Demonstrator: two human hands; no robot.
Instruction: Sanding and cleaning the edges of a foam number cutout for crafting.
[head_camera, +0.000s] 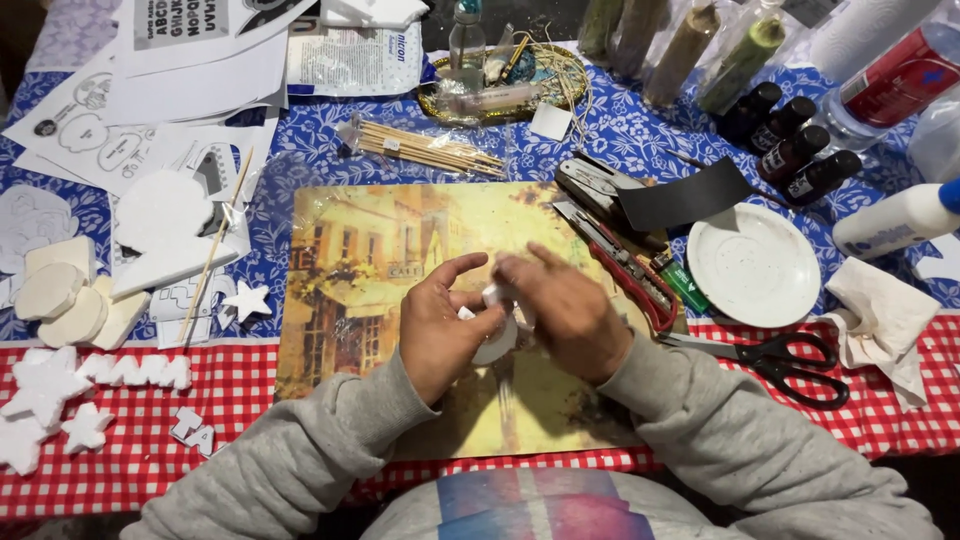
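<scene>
Small white foam piece (497, 335) sits mid-mat, pinched between both hands over picture placemat (350, 260). Keep pressure light; foam dents easily. Your left hand (440, 335) curls under it, thumb clamping the edge. Your right hand (560, 310) closes fingertips on top. Red utility knife (625, 265) at 2 o'clock, black scissors (790, 362) at 3.

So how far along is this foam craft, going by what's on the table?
Done, it seems: white foam stars and letters lie cut out at the left edge, and rounded foam pieces are stacked above them. In hand: the left hand and right hand both hold a small white foam piece over the picture mat. Probably left: the paint bottles stand capped and the white plate looks unused.
</scene>
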